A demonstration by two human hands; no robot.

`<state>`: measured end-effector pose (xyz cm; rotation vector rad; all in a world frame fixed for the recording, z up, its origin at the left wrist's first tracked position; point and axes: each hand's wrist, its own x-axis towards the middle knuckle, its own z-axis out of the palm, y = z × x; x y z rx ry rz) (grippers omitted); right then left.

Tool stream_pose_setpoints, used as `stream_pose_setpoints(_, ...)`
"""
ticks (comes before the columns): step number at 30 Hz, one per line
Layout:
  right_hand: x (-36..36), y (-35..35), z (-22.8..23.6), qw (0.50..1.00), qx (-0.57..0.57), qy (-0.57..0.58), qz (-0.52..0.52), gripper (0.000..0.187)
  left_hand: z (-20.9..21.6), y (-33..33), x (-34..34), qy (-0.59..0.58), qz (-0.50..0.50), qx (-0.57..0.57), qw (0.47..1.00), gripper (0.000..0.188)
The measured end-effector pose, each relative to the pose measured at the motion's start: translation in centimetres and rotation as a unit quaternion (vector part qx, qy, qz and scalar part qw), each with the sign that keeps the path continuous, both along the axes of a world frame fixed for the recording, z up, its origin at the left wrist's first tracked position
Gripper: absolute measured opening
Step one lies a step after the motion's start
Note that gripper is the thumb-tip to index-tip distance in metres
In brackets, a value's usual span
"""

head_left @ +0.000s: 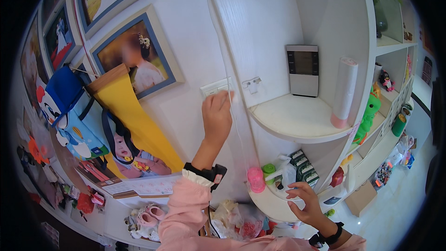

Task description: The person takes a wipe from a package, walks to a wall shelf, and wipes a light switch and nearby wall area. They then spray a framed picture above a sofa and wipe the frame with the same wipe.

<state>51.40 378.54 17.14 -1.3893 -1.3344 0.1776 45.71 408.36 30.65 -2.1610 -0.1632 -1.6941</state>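
Note:
My left hand (217,117) is raised at the wall, just below and in front of a white wall switch (212,90). Its fingers are curled together, with the tips at a thin white cord (218,28) that runs down the wall. My right hand (306,204) hovers by the edge of the low corner shelf (267,204), thumb and fingers apart and nothing visible between them. Near it on that shelf are a pink cup (255,179), a green container (269,172), a clear plastic bag (289,173) and a dark green patterned box (304,167).
Above, a rounded shelf (288,116) holds a grey-black digital clock (303,70) and a roll of clear bags (344,90). A small clear hook (252,84) is on the panel. Framed photos (153,30), a yellow hanging calendar (134,125) and a blue penguin backpack (76,116) hang left. Plastic bags (237,221) lie below.

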Motion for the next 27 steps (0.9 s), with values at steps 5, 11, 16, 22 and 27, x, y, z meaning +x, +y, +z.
stream_pose_setpoints(5, -0.3, 0.1, -0.2, 1.0, 0.002, -0.005, 0.009, 0.029, 2.8, 1.2, 0.8, 0.019, 0.01, 0.007, 1.0, 0.02)
stream_pose_setpoints(11, -0.2, -0.4, -0.6, 1.0, 0.008, 0.012, 0.003, 0.028, 1.5, 2.7, -2.3, 0.013, 0.041, -0.004, 0.999, 0.026)
stream_pose_setpoints(16, 0.2, -1.1, -0.8, 1.0, -0.001, 0.025, 0.002, 0.027, 0.1, 2.0, -4.7, -0.006, 0.047, -0.086, 0.995, 0.036)
stream_pose_setpoints(22, 0.2, -0.8, -0.8, 1.0, -0.009, 0.019, 0.005, 0.025, 2.3, 1.9, -3.3, -0.042, 0.013, -0.076, 0.996, 0.039)
stream_pose_setpoints(27, 0.1, -0.8, -0.7, 1.0, -0.002, -0.021, -0.01, 0.025, 3.2, 2.2, -2.4, 0.011, 0.092, -0.04, 0.995, 0.035)
